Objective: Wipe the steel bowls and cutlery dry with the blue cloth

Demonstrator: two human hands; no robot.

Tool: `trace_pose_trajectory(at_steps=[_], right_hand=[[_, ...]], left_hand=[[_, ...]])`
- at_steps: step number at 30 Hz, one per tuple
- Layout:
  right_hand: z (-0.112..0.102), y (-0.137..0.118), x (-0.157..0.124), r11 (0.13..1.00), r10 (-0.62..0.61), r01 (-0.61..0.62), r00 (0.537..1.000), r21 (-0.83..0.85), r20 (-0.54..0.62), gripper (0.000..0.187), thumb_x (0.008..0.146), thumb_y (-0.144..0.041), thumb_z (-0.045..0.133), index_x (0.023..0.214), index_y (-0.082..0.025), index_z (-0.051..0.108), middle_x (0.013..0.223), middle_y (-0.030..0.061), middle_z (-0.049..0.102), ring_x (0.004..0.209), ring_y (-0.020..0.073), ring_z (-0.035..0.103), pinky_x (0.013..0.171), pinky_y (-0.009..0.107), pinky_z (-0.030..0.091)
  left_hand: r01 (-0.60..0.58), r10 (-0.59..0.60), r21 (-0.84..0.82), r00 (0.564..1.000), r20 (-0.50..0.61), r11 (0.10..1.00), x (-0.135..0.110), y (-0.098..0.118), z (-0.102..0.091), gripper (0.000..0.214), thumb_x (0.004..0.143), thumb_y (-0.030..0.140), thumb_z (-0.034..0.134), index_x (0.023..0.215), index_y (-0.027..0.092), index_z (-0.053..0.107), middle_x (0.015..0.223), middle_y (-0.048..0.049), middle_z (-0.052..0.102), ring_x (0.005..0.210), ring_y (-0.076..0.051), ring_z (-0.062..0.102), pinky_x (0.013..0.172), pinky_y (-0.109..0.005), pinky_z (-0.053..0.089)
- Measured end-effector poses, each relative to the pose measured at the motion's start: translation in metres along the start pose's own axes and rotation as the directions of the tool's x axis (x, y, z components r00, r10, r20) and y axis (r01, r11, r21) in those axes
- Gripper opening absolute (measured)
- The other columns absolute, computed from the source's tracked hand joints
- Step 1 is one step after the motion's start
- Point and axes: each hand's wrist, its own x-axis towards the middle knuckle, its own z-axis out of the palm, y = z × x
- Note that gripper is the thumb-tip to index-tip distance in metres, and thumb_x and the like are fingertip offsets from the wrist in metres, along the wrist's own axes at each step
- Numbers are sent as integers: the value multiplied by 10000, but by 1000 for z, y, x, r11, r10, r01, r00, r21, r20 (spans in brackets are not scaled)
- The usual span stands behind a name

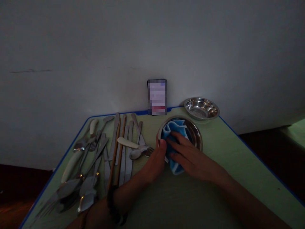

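A shiny steel bowl (pixel 197 136) is on the table in front of me, its inside turned partly toward me. My left hand (pixel 156 160) grips its left side, with the thumb over the rim and the other fingers mostly hidden. Inside the bowl lies a bunched blue cloth (pixel 175 125) with pale edges, part of it hanging over the near rim. My right hand (pixel 188 156) holds the cloth against the bowl's inside, its fingers bent over the fabric.
Left of the bowl lie knives (pixel 129 165), wooden chopsticks (pixel 116 152), spoons (pixel 135 154) and forks (pixel 49 203). Another steel bowl (pixel 201 108) stands at the back right edge. A phone (pixel 157 97) leans on the wall behind the blue-edged table (pixel 228 149).
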Motion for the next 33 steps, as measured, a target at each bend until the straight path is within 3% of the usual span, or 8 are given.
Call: trace_pose_trajectory(at_steps=[3,6,11,16,20,23,27,33], right_hand=[[-6,-3,2,993,-82,81,997,88,9,392,901,-302,368,1238,-146,492,1375,107,383,1261,198,360,1054,370,311],[-13,-8,4,983,-128,120,991,143,49,304,896,-269,388,1098,-163,590,1179,75,566,1114,175,506,976,348,392],[-16,-18,1,997,-49,46,998,61,46,382,933,-268,274,953,-187,647,1048,34,654,1019,154,580,936,331,425],[-2,-14,-4,931,122,-145,989,-335,-88,442,902,-295,315,1190,-60,553,1291,155,507,1247,261,402,1050,434,303],[3,-1,-6,861,111,-169,983,-480,-145,502,842,-212,371,1277,30,433,1389,205,351,1324,296,242,1090,447,227],[-4,7,-8,850,87,-157,983,-503,-160,547,779,-127,396,1309,11,393,1431,182,282,1338,318,179,1085,489,222],[-11,10,-7,878,84,-173,973,-446,-214,502,741,-35,353,1224,-14,489,1440,178,274,1347,305,157,1071,491,262],[-3,6,1,913,152,-244,947,-326,-284,357,830,-171,388,1107,-10,546,1423,232,271,1319,327,247,1065,459,289]], left_hand=[[18,-18,67,1000,-5,998,0,0,1,554,902,509,192,1313,191,382,1377,-64,427,1320,-183,291,1120,-345,178],[56,-50,69,995,-86,996,0,0,2,558,894,530,179,1253,187,435,1356,-70,445,1306,-202,316,1118,-361,186],[-25,26,9,988,-154,1000,1,4,4,481,915,483,197,1272,237,405,1372,-25,430,1311,-170,303,1109,-335,205],[-102,100,2,969,-227,995,1,10,6,475,922,442,241,1367,282,279,1430,6,350,1353,-159,198,1116,-322,185],[-92,78,-70,981,-178,993,-2,12,6,514,924,432,244,1409,316,119,1483,21,233,1349,-143,208,1108,-326,203],[-60,49,-58,983,-178,997,-3,13,5,520,919,444,252,1407,316,132,1485,27,226,1354,-150,191,1108,-325,202],[-62,55,-31,977,-206,998,-2,14,4,490,917,445,258,1385,304,230,1438,18,338,1350,-162,206,1109,-335,207],[23,-35,-54,972,-232,998,2,7,2,546,889,519,269,1355,240,316,1391,-30,411,1308,-222,312,1085,-345,261]])
